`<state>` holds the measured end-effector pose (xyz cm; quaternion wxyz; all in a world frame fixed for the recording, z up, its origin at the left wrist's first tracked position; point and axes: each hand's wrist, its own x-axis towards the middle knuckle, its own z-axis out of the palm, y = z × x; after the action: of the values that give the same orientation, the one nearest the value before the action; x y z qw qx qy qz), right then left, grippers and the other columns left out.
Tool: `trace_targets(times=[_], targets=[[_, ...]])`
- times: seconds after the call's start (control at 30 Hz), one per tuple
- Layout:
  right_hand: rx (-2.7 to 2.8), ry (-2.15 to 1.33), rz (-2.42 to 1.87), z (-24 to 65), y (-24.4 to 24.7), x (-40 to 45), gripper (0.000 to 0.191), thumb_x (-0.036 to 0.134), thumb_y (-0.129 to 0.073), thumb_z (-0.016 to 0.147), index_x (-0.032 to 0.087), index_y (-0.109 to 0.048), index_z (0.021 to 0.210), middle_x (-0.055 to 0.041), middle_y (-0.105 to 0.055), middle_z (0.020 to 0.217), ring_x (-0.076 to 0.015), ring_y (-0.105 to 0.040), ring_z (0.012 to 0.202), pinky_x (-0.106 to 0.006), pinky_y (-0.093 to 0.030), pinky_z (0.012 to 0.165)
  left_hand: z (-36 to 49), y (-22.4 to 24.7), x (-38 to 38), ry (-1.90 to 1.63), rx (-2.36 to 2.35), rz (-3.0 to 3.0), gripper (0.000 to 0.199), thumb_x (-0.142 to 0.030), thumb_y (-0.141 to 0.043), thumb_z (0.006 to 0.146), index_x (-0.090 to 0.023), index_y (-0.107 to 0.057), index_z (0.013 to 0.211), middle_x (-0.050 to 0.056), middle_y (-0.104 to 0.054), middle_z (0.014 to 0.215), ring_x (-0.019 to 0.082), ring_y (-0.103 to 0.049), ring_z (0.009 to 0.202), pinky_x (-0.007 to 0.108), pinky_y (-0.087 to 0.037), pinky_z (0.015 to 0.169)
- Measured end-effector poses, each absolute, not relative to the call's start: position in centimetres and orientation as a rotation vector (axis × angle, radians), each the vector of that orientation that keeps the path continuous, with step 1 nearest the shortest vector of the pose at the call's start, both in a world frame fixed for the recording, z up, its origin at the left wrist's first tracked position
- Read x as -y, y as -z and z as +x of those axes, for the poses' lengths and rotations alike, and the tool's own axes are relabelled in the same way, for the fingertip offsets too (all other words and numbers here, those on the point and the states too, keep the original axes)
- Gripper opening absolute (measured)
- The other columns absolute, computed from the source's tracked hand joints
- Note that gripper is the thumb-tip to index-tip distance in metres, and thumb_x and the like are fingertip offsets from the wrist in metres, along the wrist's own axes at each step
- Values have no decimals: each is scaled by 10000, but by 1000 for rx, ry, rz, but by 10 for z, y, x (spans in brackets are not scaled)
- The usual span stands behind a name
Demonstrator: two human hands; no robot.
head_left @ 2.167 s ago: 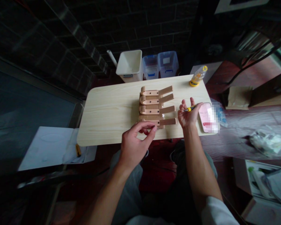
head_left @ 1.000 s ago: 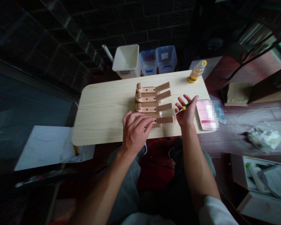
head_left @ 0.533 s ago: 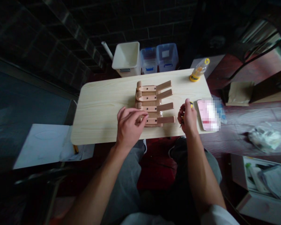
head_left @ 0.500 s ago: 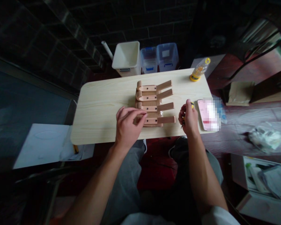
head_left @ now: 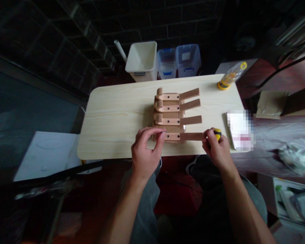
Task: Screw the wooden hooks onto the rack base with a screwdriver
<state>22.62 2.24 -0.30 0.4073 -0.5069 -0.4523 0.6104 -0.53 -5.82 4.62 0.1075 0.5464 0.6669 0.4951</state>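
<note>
Pinching something dark [head_left: 164,131] is the left hand [head_left: 145,149]; clasping a screwdriver [head_left: 218,134], the right hand [head_left: 217,146].

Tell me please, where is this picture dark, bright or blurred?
Head view: the dark brick wall is dim, the pale wooden table brighter; head view: four light brown wooden pieces look fairly clear, their dark holes visible; head view: pixel blocks hide much of the whitish rectangular phone; head view: the crumpled white plastic bag looks smeared.
</note>
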Motion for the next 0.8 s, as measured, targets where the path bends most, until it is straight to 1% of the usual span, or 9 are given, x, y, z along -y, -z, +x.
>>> trace_targets(times=[0.03, 0.1, 0.17, 0.23, 0.3, 0.4, 0.47, 0.67, 0.8], targets=[[1166, -1509, -1289, 227, 4, -20, 484, 692, -732, 919, 230, -616, 834, 82, -482, 557, -61, -367, 420, -223, -252, 388, -5, -43, 59, -1463, -1954, 1599, 107, -225, -740, 1025, -245, -740, 1130, 30, -816, 1095, 173, -779, 1065, 340, -602, 1024], [1228, -1456, -1290, 226, 4, -18, 443, 666, -729, 931, 233, -644, 888, 50, -581, 629, -72, -372, 449, -241, -271, 406, -5, -38, 61, -1474, -1933, 1580, 110, -220, -733, 1031, -243, -733, 1139, 36, -813, 1115, 168, -774, 1084, 336, -600, 1031], [1288, -1419, -1263, 225, 3, -17, 406, 628, -740, 936, 238, -642, 880, -5, -697, 781, -73, -368, 476, -258, -274, 417, -5, -33, 61, -1487, -1897, 1540, 118, -220, -729, 1035, -241, -728, 1151, 38, -810, 1137, 163, -772, 1104, 330, -600, 1037], [1327, -1399, -1238, 223, 0, -16, 380, 593, -753, 937, 240, -638, 854, -42, -743, 896, -75, -363, 496, -269, -270, 426, -5, -29, 62, -1497, -1859, 1493, 125, -224, -726, 1040, -241, -722, 1164, 39, -810, 1153, 161, -775, 1113, 325, -602, 1038], [1353, -1388, -1249, 221, -3, -15, 347, 567, -758, 941, 235, -677, 883, -34, -723, 867, -83, -360, 511, -273, -261, 438, -6, -26, 62, -1497, -1838, 1464, 124, -232, -727, 1042, -241, -717, 1165, 40, -813, 1155, 161, -779, 1110, 323, -607, 1032], [1400, -1408, -1313, 219, -7, -14, 337, 546, -759, 947, 219, -759, 1030, 16, -620, 730, -94, -366, 537, -268, -245, 464, -7, -26, 62, -1487, -1829, 1459, 108, -247, -728, 1043, -241, -720, 1150, 43, -818, 1152, 164, -783, 1101, 324, -618, 1018], [1404, -1447, -1335, 219, -8, -13, 361, 541, -750, 955, 212, -777, 1103, 32, -577, 699, -92, -350, 539, -269, -223, 469, -7, -27, 62, -1483, -1822, 1454, 108, -256, -726, 1044, -243, -723, 1151, 47, -821, 1154, 169, -788, 1097, 331, -624, 1019], [1375, -1493, -1320, 218, -10, -14, 338, 500, -714, 978, 208, -781, 1134, 72, -448, 595, -98, -285, 504, -277, -197, 460, -6, -26, 62, -1482, -1816, 1416, 116, -268, -725, 1044, -242, -732, 1156, 59, -825, 1161, 185, -798, 1097, 344, -634, 1031], [1370, -1491, -1311, 219, -9, -14, 326, 512, -725, 970, 212, -781, 1084, 49, -540, 674, -81, -297, 503, -274, -184, 449, -6, -28, 62, -1473, -1826, 1420, 113, -244, -722, 1043, -248, -725, 1156, 48, -824, 1162, 176, -797, 1092, 334, -628, 1027]])
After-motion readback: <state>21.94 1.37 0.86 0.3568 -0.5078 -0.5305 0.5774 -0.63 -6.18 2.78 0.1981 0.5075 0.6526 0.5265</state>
